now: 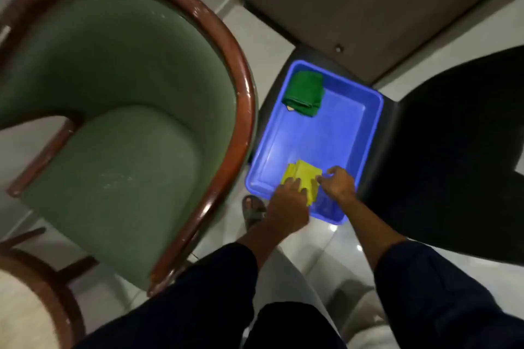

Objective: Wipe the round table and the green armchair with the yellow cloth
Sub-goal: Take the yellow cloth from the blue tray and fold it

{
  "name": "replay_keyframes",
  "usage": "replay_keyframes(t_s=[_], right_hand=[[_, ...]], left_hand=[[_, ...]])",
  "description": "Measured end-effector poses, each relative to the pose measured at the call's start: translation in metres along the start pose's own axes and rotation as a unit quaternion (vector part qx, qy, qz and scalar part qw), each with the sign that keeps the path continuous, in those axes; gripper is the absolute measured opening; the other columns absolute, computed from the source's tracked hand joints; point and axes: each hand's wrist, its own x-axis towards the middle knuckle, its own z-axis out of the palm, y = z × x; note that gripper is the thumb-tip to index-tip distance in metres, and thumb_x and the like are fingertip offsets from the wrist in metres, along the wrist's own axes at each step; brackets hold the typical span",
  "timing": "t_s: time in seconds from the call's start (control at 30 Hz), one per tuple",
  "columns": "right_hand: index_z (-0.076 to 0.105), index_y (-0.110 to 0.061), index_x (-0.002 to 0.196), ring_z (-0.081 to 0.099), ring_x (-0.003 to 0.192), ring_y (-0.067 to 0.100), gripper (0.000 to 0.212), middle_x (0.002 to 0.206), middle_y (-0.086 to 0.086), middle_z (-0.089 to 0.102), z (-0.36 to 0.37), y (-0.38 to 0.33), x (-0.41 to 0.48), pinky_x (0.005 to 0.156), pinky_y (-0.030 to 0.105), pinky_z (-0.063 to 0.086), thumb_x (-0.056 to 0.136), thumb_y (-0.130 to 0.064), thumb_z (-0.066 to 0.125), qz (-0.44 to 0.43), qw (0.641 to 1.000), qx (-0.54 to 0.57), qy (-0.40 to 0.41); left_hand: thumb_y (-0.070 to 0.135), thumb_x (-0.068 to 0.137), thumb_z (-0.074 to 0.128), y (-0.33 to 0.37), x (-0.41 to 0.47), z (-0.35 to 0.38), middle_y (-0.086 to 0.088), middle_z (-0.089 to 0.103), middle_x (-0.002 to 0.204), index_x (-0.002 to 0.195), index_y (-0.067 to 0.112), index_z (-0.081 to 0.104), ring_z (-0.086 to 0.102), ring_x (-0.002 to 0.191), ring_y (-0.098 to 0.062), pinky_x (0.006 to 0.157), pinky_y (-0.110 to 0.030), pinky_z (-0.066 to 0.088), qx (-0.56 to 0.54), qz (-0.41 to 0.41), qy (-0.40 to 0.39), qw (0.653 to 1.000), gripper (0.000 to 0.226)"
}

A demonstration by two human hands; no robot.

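A folded yellow cloth lies in the near corner of a blue plastic tray. My left hand rests on the cloth's near edge, fingers closing over it. My right hand pinches the cloth's right edge with thumb and fingers. The green armchair with a glossy brown wooden frame stands to the left of the tray. Part of the round table shows at the bottom left corner, with a pale top and brown rim.
A folded green cloth lies in the tray's far corner. The tray sits on a black chair. A door stands behind. My sandalled foot is on the white tiled floor between armchair and tray.
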Motion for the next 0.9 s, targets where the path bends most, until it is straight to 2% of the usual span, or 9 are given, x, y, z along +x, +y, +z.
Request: replay_keyframes(t_s=[0.07, 0.13, 0.3, 0.47, 0.6, 0.67, 0.77, 0.83, 0.9], right_hand=[[0.062, -0.006, 0.090, 0.063, 0.095, 0.034, 0.034, 0.092, 0.019, 0.064, 0.011, 0.005, 0.009, 0.081, 0.038, 0.050, 0.083, -0.038, 0.071, 0.072, 0.997, 0.011, -0.037], [0.058, -0.008, 0.085, 0.058, 0.081, 0.030, 0.035, 0.085, 0.014, 0.060, 0.025, 0.008, 0.010, 0.070, 0.036, 0.047, 0.081, -0.040, 0.072, 0.113, 0.989, 0.061, -0.068], [0.059, -0.007, 0.091, 0.055, 0.081, 0.028, 0.037, 0.089, 0.013, 0.058, 0.052, 0.022, 0.029, 0.067, 0.033, 0.043, 0.078, -0.037, 0.076, 0.141, 0.977, 0.158, -0.040], [0.057, -0.014, 0.071, 0.055, 0.065, 0.024, 0.019, 0.081, 0.010, 0.060, 0.044, 0.009, 0.017, 0.057, 0.032, 0.047, 0.070, -0.019, 0.075, 0.125, 0.947, 0.295, -0.028], [0.066, 0.003, 0.105, 0.064, 0.087, 0.037, 0.047, 0.102, 0.022, 0.066, 0.008, -0.011, -0.034, 0.077, 0.051, 0.052, 0.060, -0.009, 0.057, 0.101, 0.876, 0.466, -0.075], [0.065, 0.002, 0.116, 0.067, 0.097, 0.040, 0.056, 0.111, 0.022, 0.070, -0.011, -0.025, -0.071, 0.083, 0.053, 0.056, 0.065, -0.009, 0.045, 0.065, 0.856, 0.496, -0.135], [0.063, 0.000, 0.118, 0.066, 0.101, 0.042, 0.056, 0.114, 0.021, 0.069, -0.024, -0.048, -0.127, 0.091, 0.063, 0.050, 0.066, -0.009, 0.043, 0.002, 0.849, 0.490, -0.196], [0.062, -0.002, 0.111, 0.062, 0.098, 0.040, 0.047, 0.107, 0.022, 0.066, -0.016, -0.071, -0.167, 0.092, 0.065, 0.045, 0.066, -0.010, 0.054, -0.052, 0.880, 0.431, -0.190], [0.066, -0.011, 0.092, 0.063, 0.088, 0.035, 0.027, 0.092, 0.017, 0.067, 0.006, -0.100, -0.209, 0.082, 0.054, 0.051, 0.065, -0.015, 0.067, -0.118, 0.901, 0.365, -0.201]], left_hand=[[0.012, 0.091, 0.049, -0.012, 0.010, 0.022, -0.016, 0.033, 0.156, 0.139, 0.002, 0.044, 0.028, 0.146, -0.032, 0.114, -0.044, 0.030, 0.011, -0.061, -0.096, 0.993, 0.050], [0.018, 0.096, 0.041, -0.031, 0.013, 0.035, -0.005, 0.021, 0.162, 0.151, 0.010, 0.023, 0.012, 0.151, -0.025, 0.118, -0.046, 0.020, 0.032, -0.091, -0.151, 0.984, 0.058], [0.028, 0.101, 0.038, -0.042, 0.039, 0.049, 0.000, 0.022, 0.161, 0.156, 0.017, 0.009, 0.011, 0.149, -0.027, 0.116, -0.052, 0.021, -0.026, -0.120, -0.179, 0.976, 0.063], [0.037, 0.101, 0.040, -0.043, 0.040, 0.049, -0.006, 0.027, 0.160, 0.155, 0.018, 0.012, 0.013, 0.149, -0.033, 0.116, -0.048, 0.020, -0.174, -0.193, -0.149, 0.954, 0.064], [0.040, 0.101, 0.043, -0.022, 0.012, 0.027, -0.014, 0.044, 0.150, 0.152, 0.018, 0.022, 0.030, 0.141, -0.037, 0.116, -0.045, 0.025, -0.313, -0.180, -0.054, 0.931, 0.060], [0.045, 0.094, 0.056, -0.010, -0.018, 0.006, -0.014, 0.055, 0.137, 0.140, 0.022, 0.036, 0.047, 0.128, -0.034, 0.104, -0.041, 0.039, -0.436, -0.211, 0.066, 0.872, 0.055], [0.046, 0.070, 0.079, -0.004, -0.076, -0.034, -0.003, 0.063, 0.126, 0.136, 0.025, 0.032, 0.062, 0.115, -0.023, 0.100, -0.040, 0.049, -0.684, -0.228, 0.119, 0.683, 0.084], [0.035, 0.067, 0.083, -0.017, -0.122, -0.053, 0.000, 0.069, 0.124, 0.134, 0.023, 0.047, 0.067, 0.112, -0.018, 0.098, -0.036, 0.054, -0.790, -0.174, 0.111, 0.577, 0.076], [0.023, 0.079, 0.078, -0.043, -0.171, -0.064, -0.001, 0.073, 0.118, 0.125, 0.018, 0.062, 0.069, 0.107, -0.016, 0.085, -0.026, 0.057, -0.801, -0.143, 0.160, 0.558, 0.048]])
